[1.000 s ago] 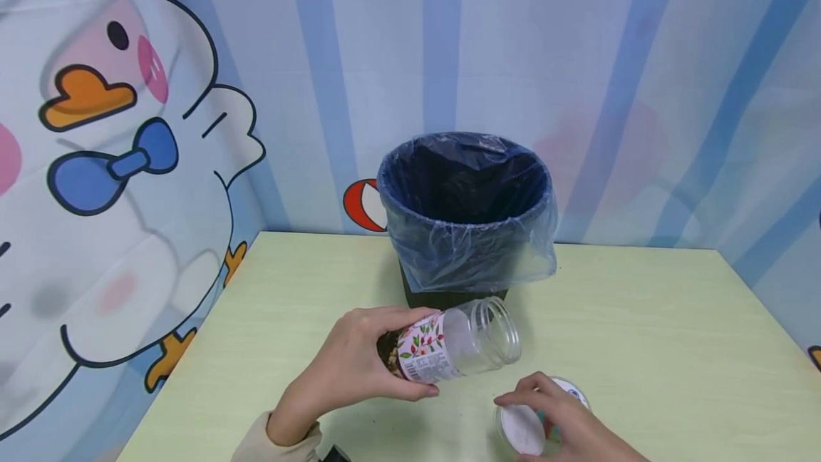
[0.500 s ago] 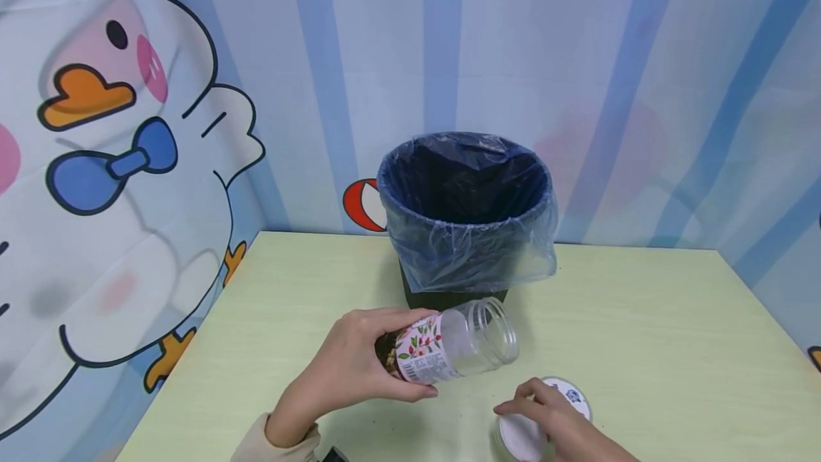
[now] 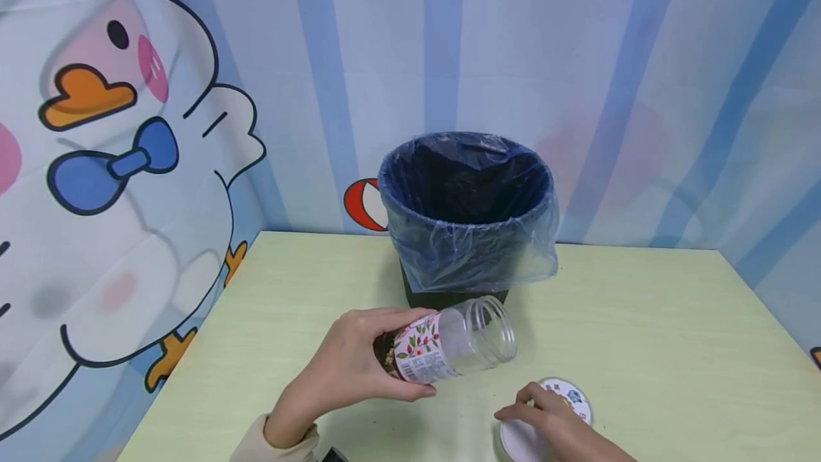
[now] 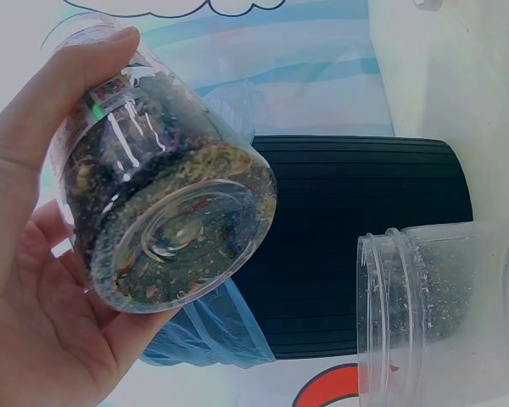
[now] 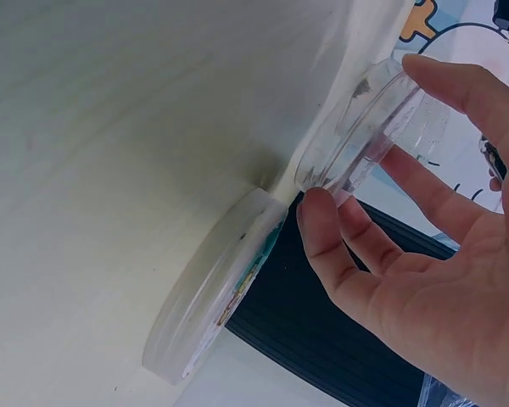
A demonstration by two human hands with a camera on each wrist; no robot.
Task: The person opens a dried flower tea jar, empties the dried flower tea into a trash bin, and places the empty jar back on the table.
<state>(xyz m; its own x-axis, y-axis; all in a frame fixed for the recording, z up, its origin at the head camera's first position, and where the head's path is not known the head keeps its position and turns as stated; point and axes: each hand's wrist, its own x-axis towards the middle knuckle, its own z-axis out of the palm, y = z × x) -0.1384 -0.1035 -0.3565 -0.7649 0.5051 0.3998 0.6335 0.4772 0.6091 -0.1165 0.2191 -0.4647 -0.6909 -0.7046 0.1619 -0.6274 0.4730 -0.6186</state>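
Observation:
My left hand (image 3: pixel 359 362) grips a clear plastic jar (image 3: pixel 462 341) with a floral label, tipped on its side, mouth to the right. Dark dried bits, like tea or herbs, lie at its base, seen closely in the left wrist view. With thumb and fingertips my right hand (image 3: pixel 554 419) pinches the edge of a clear, shallow round lid-like piece (image 5: pixel 365 127), whose face looks whitish from above. Beside that hand a printed round lid (image 3: pixel 580 405) lies on the table, its side rim showing in the right wrist view.
A bin (image 3: pixel 468 262) lined with a blue plastic bag stands at the table's back, just beyond the jar. Another clear open jar (image 4: pixel 441 305), with small bits inside, shows only in the left wrist view. A printed duck curtain hangs behind the pale table (image 3: pixel 648 326).
The right hand shifts slightly left and lower, leaving more of the printed lid uncovered. The left hand and its tilted jar stay almost still.

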